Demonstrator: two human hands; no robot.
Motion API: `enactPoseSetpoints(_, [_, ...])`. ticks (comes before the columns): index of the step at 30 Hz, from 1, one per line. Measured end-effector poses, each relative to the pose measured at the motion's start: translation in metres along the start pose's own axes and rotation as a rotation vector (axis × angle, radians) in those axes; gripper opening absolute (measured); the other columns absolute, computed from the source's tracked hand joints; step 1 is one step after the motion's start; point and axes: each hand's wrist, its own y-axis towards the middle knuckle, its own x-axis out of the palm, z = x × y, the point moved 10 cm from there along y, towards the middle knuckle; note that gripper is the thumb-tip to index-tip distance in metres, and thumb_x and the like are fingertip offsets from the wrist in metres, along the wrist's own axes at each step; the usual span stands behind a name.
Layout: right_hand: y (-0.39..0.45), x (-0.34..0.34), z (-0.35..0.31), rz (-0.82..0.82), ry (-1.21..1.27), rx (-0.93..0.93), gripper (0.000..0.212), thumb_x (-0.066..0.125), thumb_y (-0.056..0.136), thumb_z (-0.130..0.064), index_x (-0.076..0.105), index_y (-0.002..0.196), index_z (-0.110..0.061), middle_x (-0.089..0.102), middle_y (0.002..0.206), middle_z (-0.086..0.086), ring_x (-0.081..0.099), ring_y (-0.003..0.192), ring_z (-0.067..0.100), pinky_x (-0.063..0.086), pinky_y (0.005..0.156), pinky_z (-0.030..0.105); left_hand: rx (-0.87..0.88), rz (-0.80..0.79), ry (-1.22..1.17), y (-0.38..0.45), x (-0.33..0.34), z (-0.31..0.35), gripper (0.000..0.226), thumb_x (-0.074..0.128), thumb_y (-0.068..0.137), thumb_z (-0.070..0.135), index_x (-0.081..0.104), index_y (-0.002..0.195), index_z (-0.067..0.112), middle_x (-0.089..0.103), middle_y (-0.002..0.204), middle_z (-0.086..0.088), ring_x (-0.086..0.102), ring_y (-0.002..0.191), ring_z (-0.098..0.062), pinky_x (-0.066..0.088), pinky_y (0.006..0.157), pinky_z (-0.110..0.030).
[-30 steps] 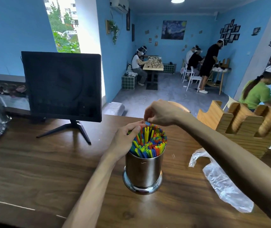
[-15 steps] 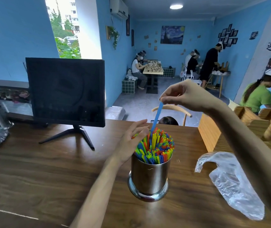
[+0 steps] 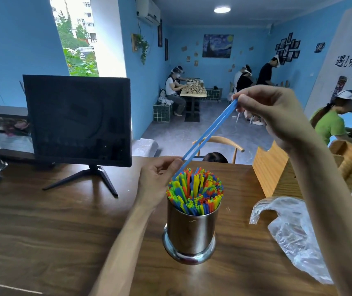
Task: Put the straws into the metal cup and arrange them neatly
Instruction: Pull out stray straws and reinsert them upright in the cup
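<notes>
Head view. The right hand (image 3: 277, 112) pinches the upper ends of two blue straws (image 3: 210, 137), now lifted almost clear of the metal cup (image 3: 191, 231); half a second ago only one blue straw showed, part-raised from the bundle. The left hand (image 3: 158, 178), then spread beside the cup mouth, now has its grip closed lightly on the lower part of the pair. The lower tips sit just above the packed straws (image 3: 195, 192). Judged from this, strays are being pulled for re-insertion, so the arranging step is under way and filling looks nearly done.

Materials: thin, rigid plastic tubes in blue, yellow, green, orange; a polished cylindrical steel cup with flared base; a crinkled clear plastic bag (image 3: 294, 233) to the right; a dark wood-grain table (image 3: 42, 231).
</notes>
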Motion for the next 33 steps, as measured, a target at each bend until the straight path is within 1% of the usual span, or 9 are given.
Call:
enactPoseSetpoints(2, [-0.007, -0.005, 0.019, 0.061, 0.093, 0.055, 0.018, 0.073, 0.084, -0.025, 0.077, 0.098, -0.014, 0.075, 0.08, -0.001, 0.063, 0.072, 0.008, 0.049, 0.066, 0.02, -0.077, 0.009, -0.112, -0.004, -0.003, -0.006, 0.014, 0.07, 0.082, 0.031, 0.077, 0.092, 0.025, 0.077, 0.081, 0.003, 0.064, 0.07, -0.013, 0.054, 0.064, -0.02])
enactPoseSetpoints(6, [-0.019, -0.008, 0.049, 0.18, 0.089, 0.128, 0.007, 0.07, 0.093, -0.012, 0.076, 0.097, -0.013, 0.075, 0.078, -0.005, 0.063, 0.072, 0.007, 0.05, 0.067, 0.021, -0.271, -0.019, -0.442, -0.014, -0.001, -0.014, 0.029, 0.066, 0.081, 0.034, 0.078, 0.094, 0.011, 0.072, 0.079, -0.009, 0.056, 0.062, -0.01, 0.046, 0.05, -0.017])
enactPoseSetpoints(12, [-0.034, -0.002, 0.071, 0.266, 0.151, 0.199, 0.008, 0.066, 0.095, -0.009, 0.074, 0.098, -0.009, 0.072, 0.078, -0.003, 0.064, 0.072, 0.006, 0.052, 0.068, 0.017, -0.222, 0.006, -0.409, -0.014, -0.009, -0.006, 0.018, 0.073, 0.074, 0.024, 0.082, 0.086, 0.014, 0.076, 0.085, -0.013, 0.061, 0.061, -0.009, 0.051, 0.051, -0.018])
enactPoseSetpoints(16, [-0.054, 0.037, 0.1, 0.085, 0.757, 0.528, 0.012, 0.08, 0.079, -0.022, 0.078, 0.086, -0.013, 0.066, 0.081, 0.0, 0.064, 0.07, 0.011, 0.056, 0.065, 0.02, -0.302, 0.128, -0.591, -0.011, -0.02, -0.013, 0.027, 0.079, 0.064, 0.029, 0.08, 0.086, 0.013, 0.075, 0.078, -0.005, 0.058, 0.055, -0.004, 0.049, 0.048, -0.014])
enactPoseSetpoints(19, [-0.069, 0.065, 0.111, -0.039, 0.98, 0.617, 0.044, 0.101, 0.051, -0.024, 0.079, 0.087, -0.014, 0.063, 0.077, 0.002, 0.063, 0.068, 0.013, 0.055, 0.062, 0.022, -0.337, 0.21, -0.693, -0.009, -0.026, -0.015, 0.027, 0.079, 0.064, 0.032, 0.08, 0.084, 0.014, 0.071, 0.072, 0.002, 0.058, 0.053, -0.002, 0.049, 0.048, -0.012])
enactPoseSetpoints(21, [-0.076, 0.077, 0.112, -0.098, 1.007, 0.62, 0.048, 0.104, 0.046, -0.023, 0.079, 0.085, -0.014, 0.065, 0.075, 0.001, 0.066, 0.069, 0.014, 0.056, 0.061, 0.022, -0.32, 0.282, -0.757, -0.009, -0.027, -0.012, 0.016, 0.073, 0.077, 0.029, 0.08, 0.082, 0.015, 0.068, 0.07, 0.005, 0.057, 0.054, -0.001, 0.05, 0.052, -0.013])
enactPoseSetpoints(24, [-0.086, 0.088, 0.111, -0.144, 0.975, 0.617, 0.049, 0.105, 0.04, -0.024, 0.081, 0.081, -0.013, 0.069, 0.073, 0.002, 0.071, 0.071, 0.016, 0.057, 0.059, 0.019, -0.247, 0.427, -0.653, -0.01, -0.037, -0.006, 0.015, 0.069, 0.093, 0.027, 0.077, 0.099, 0.016, 0.065, 0.069, 0.01, 0.052, 0.056, -0.002, 0.053, 0.061, -0.015])
enactPoseSetpoints(29, [-0.1, 0.101, 0.111, -0.25, 0.826, 0.607, 0.048, 0.104, 0.045, -0.029, 0.082, 0.084, -0.012, 0.073, 0.077, 0.007, 0.074, 0.074, 0.018, 0.054, 0.055, 0.017, -0.218, 0.54, -0.637, -0.006, -0.044, 0.0, 0.027, 0.069, 0.095, 0.019, 0.071, 0.12, 0.007, 0.074, 0.073, 0.005, 0.067, 0.062, -0.003, 0.056, 0.061, -0.018])
enactPoseSetpoints(33, [-0.105, 0.104, 0.108, -0.271, 0.781, 0.599, 0.05, 0.103, 0.046, -0.032, 0.083, 0.088, -0.012, 0.074, 0.083, 0.009, 0.074, 0.072, 0.015, 0.051, 0.05, 0.016, -0.174, 0.64, -0.629, -0.004, -0.053, 0.005, 0.03, 0.074, 0.092, 0.015, 0.066, 0.119, 0.008, 0.076, 0.087, -0.003, 0.073, 0.069, -0.01, 0.058, 0.062, -0.021])
